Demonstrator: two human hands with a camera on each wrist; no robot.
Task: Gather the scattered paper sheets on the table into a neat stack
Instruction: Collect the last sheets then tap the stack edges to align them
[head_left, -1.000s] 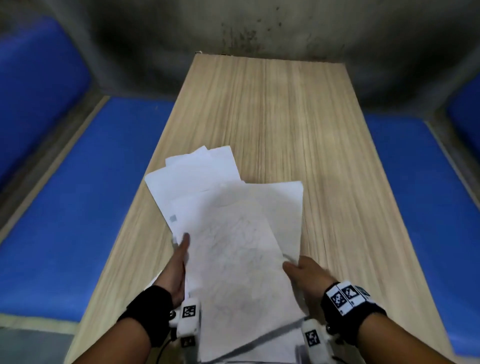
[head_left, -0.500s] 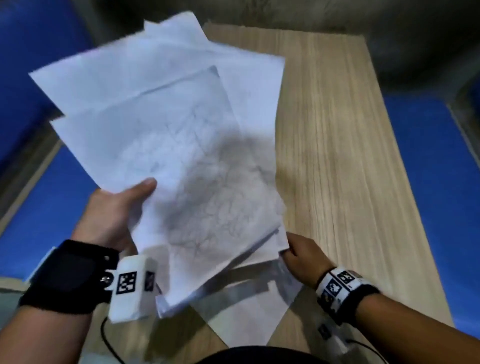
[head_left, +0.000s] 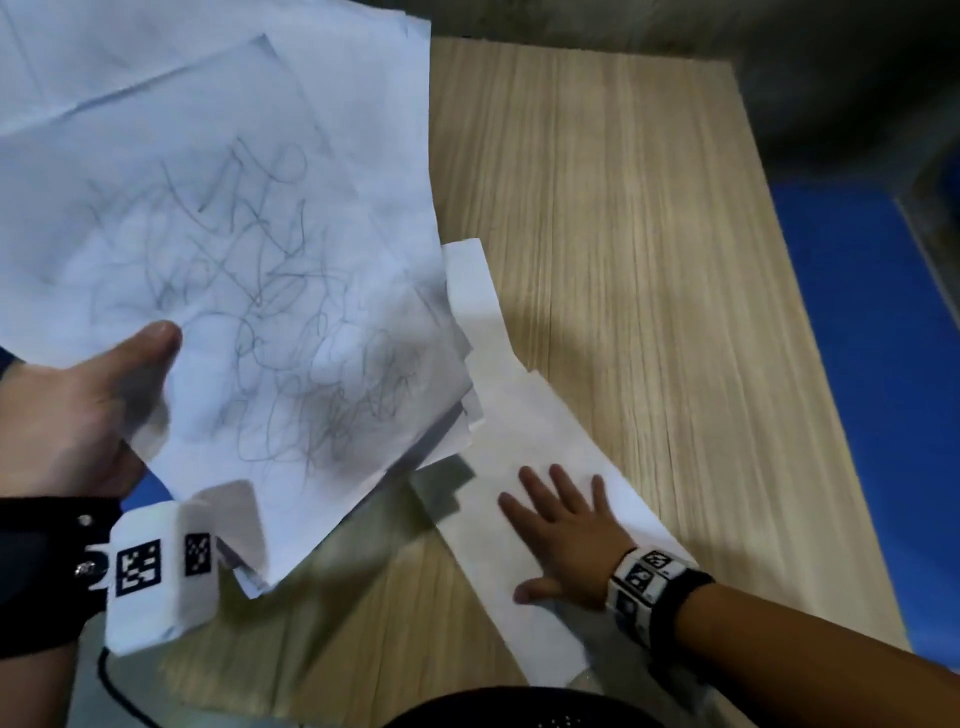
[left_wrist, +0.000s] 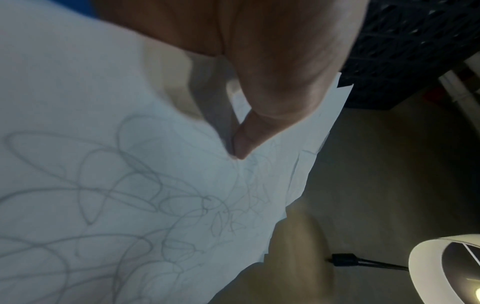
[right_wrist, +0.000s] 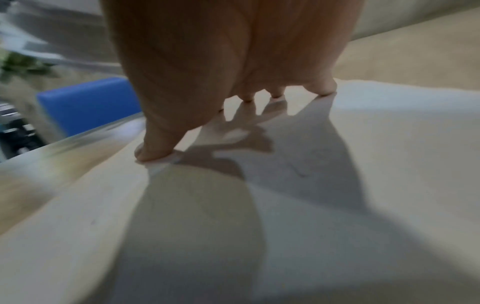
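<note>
Count: one lifted bundle of paper sheets (head_left: 249, 260), several overlapping, exact number not readable; at least one flat sheet (head_left: 519, 441) near the tabletop's (head_left: 649, 260) near edge; two hands, left hand (head_left: 72, 410), right hand (head_left: 566, 535).

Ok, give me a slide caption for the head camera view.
Left hand holds a fanned bunch of scribbled sheets above the wooden table while the right hand presses flat on a sheet left lying there.

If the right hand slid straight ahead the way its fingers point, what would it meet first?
Probably the held sheets: the right hand lies flat on the sheet on the table, fingers toward their hanging lower edge; depth is unclear.
</note>
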